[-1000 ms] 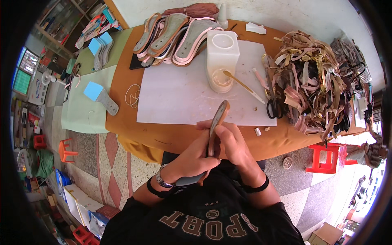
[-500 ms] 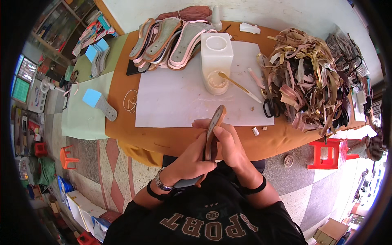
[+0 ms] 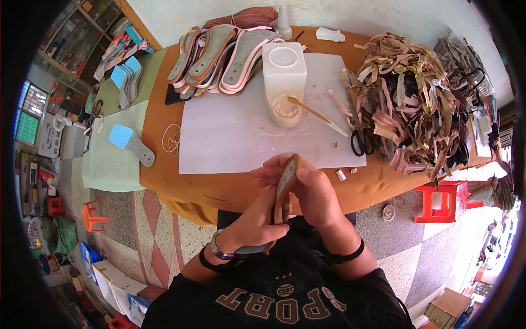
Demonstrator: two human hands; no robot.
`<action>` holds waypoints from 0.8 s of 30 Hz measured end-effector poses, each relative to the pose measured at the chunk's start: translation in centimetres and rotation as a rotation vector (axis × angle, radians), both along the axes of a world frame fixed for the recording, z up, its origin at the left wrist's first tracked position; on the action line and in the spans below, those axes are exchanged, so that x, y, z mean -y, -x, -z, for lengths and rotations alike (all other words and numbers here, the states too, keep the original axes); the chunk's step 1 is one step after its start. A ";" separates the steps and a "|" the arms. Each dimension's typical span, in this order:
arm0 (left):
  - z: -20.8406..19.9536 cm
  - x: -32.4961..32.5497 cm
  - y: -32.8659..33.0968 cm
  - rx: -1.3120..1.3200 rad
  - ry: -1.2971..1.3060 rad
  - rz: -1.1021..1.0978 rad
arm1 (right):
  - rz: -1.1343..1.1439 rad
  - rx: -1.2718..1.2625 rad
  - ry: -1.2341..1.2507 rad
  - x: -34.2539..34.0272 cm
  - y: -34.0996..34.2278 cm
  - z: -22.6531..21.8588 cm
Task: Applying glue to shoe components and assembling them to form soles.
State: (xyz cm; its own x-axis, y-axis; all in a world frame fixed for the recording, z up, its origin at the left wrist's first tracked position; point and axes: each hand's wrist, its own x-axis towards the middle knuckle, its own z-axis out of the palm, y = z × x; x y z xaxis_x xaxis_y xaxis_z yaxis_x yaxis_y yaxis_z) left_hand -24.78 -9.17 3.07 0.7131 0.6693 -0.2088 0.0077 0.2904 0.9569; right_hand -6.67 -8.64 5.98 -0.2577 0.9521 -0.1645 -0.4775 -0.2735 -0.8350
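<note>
A shoe insole (image 3: 282,192) with a grey face and a brown edge stands nearly upright, side-on, just past the table's near edge. My left hand (image 3: 253,218) is closed round its lower half, and part of its blue-grey heel end shows below near the wrist. At the upper end, my right hand (image 3: 319,197) pinches the brown edge, its thumb against the rim and its fingers behind. Beyond my hands, a white plastic glue container (image 3: 285,71) stands on a white sheet (image 3: 219,137). A brush (image 3: 318,115) rests in its open mouth.
Stacked insoles (image 3: 211,60) lie at the back left, and a blue-ended insole (image 3: 131,143) lies at the left. Black-handled scissors (image 3: 359,141) lie beside a tall heap of cut strips (image 3: 411,104) on the right. A red stool (image 3: 436,204) stands on the floor at right.
The insole's upper end has come lower, nearer to me. My right thumb has shifted up along the rim toward its tip. My left hand keeps its hold.
</note>
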 end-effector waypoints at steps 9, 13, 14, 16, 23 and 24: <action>0.8 -0.2 0.4 -0.098 -0.205 0.017 | -0.089 -0.194 0.101 0.1 -1.0 -0.2; -0.4 -0.7 0.0 -0.043 -0.422 0.125 | -0.182 -0.250 0.054 0.1 -0.9 2.0; -0.6 -0.7 0.1 0.031 -0.215 0.158 | -0.182 -0.250 0.053 0.2 -1.1 2.7; -0.2 -0.7 0.5 0.203 -0.077 0.144 | -0.094 -0.643 0.149 0.1 -1.6 3.3; 0.1 -1.2 1.6 0.705 0.664 0.131 | -0.021 -0.087 0.051 0.5 -1.2 1.2; 0.5 -1.3 1.9 0.705 0.664 0.127 | -0.017 -0.055 0.057 0.5 -1.0 1.2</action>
